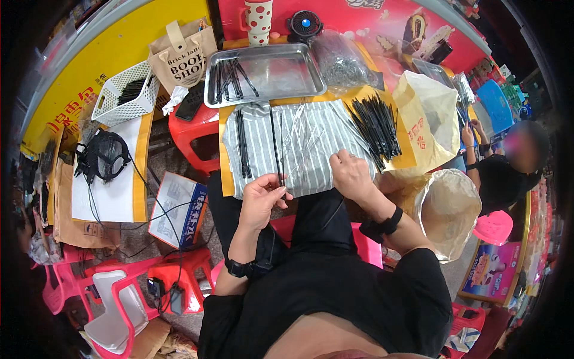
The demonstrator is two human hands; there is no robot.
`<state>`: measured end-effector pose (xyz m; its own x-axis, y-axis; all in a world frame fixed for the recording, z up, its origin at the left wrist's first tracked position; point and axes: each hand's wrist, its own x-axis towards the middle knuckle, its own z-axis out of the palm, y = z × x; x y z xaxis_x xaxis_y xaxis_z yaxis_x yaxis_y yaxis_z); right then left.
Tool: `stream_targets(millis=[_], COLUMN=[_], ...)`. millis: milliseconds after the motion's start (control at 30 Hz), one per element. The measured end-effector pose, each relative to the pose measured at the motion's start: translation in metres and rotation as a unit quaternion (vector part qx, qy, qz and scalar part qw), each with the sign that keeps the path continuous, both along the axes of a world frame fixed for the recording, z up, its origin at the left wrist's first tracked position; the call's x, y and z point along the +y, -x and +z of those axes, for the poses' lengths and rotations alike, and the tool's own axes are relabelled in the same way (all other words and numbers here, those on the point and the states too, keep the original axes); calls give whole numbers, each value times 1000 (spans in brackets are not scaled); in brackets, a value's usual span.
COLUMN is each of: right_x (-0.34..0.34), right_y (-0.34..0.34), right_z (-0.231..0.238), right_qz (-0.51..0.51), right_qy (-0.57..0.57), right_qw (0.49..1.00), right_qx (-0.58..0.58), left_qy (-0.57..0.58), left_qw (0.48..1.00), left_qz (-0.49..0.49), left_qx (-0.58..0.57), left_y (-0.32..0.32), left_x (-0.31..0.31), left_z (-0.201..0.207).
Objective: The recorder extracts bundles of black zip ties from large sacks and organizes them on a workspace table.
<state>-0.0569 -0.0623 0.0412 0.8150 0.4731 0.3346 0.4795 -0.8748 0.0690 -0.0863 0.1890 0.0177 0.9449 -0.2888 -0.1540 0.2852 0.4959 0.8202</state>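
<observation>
My left hand [263,198] pinches the lower end of a thin black stick [276,143] that lies lengthwise over a grey-and-white striped cloth [326,122]. To its right, my right hand [353,173] is closed above the cloth; whatever its fingers hold, if anything, is too small to make out. Between the hands lie several fine, shiny strands [304,134]. A few black sticks [242,143] rest along the cloth's left side. At its right edge sits a thick bundle of black sticks [376,128], spread slightly like a fan.
Beyond the cloth stands a metal tray [287,96] with several black sticks, beside a clear plastic bag [341,60]. A white basket [110,102] and phone [190,103] are at left. Paper bags [448,203] stand right. Another person [508,179] works at far right.
</observation>
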Motion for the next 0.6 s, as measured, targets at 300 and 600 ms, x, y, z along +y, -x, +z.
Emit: stream_targets(millis=[300, 600], right_x=[4, 2], right_y=[-1, -3], right_z=[4, 1], right_qz=[1, 2], right_qy=[-11, -20], right_qw=[1000, 999], right_qx=[13, 43], left_qy=[0, -7], left_qw=[1000, 1000], left_qz=[1, -3], left_qx=[-3, 16], left_y=[-2, -7], left_x=[-3, -2], left_z=[-2, -6])
